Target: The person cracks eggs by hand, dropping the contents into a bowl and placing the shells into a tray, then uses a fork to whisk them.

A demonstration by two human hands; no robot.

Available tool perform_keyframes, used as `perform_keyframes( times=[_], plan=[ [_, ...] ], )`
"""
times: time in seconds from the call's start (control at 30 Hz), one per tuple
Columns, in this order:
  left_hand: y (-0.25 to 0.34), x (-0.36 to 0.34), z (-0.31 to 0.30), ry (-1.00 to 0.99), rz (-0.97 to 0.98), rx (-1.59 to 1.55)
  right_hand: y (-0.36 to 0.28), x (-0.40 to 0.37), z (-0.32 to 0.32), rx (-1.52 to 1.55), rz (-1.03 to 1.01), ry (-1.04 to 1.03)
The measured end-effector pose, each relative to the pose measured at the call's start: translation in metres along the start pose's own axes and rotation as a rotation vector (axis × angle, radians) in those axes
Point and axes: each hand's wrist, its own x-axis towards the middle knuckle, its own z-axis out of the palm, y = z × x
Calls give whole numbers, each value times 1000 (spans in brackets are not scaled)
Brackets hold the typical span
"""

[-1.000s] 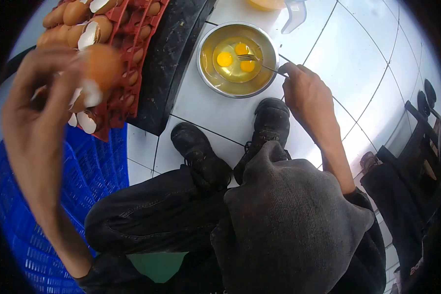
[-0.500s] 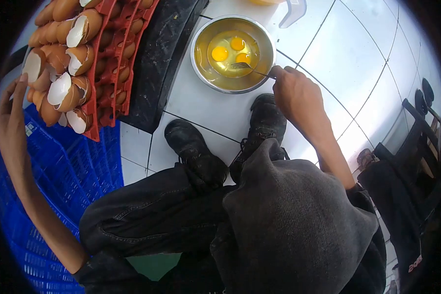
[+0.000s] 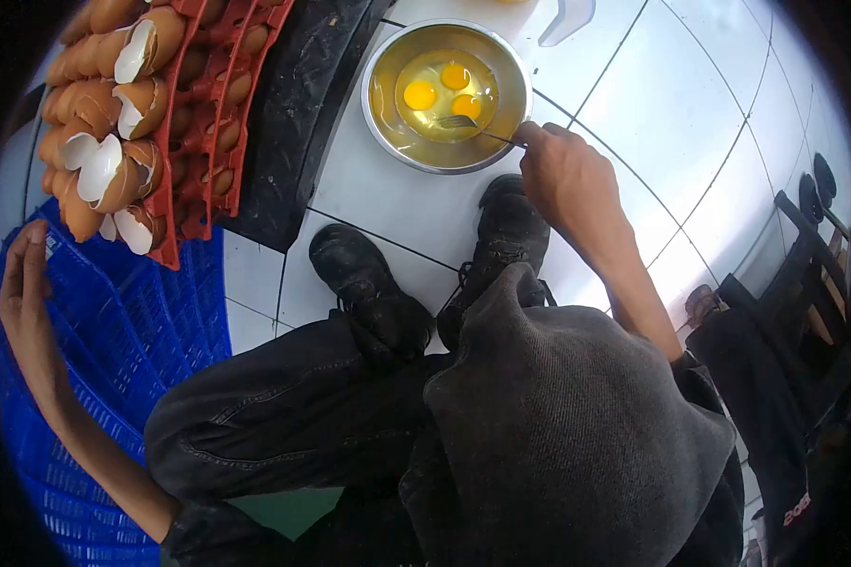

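Note:
My right hand (image 3: 572, 184) is closed round the handle of a fork (image 3: 457, 121), whose tines reach into a metal bowl (image 3: 385, 118). Three whole yolks (image 3: 420, 94) lie in clear egg white there. On the left, my left hand (image 3: 26, 274) is off the eggshells with nothing in it, its fingers stretched and slightly bent. It hangs over a blue plastic crate (image 3: 113, 331), just below the stacked red egg trays (image 3: 184, 170). Broken eggshells (image 3: 99, 170) rest on the near side of the stack among brown eggs (image 3: 83, 213).
A black ledge or slab (image 3: 288, 113) stands between the trays and the bowl. White floor tiles (image 3: 624, 123) lie beneath. My black shoes (image 3: 364, 283) are close below the bowl. Part of a clear plastic handle (image 3: 569, 24) shows at the top. Dark chair-like furniture (image 3: 775, 283) is at right.
My left hand has come down from an eggshell on the trays, and that shell now lies among the others. The fork stays in the bowl, shifted slightly; the whole view has moved a little.

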Motion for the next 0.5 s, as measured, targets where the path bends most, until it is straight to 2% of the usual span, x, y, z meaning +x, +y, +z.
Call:
perform_keyframes(
  times=[0.07, 0.23, 0.5],
  plan=[
    [-2, 0, 3, -3, -26, -100, 0, 0, -1, 1, -4, -6],
    [6, -1, 2, 29, -86, -122, -3, -1, -2, 9, 10, -12],
    [1, -1, 1, 23, -34, -112, -6, 0, -1, 20, 38, -28]
  ],
)
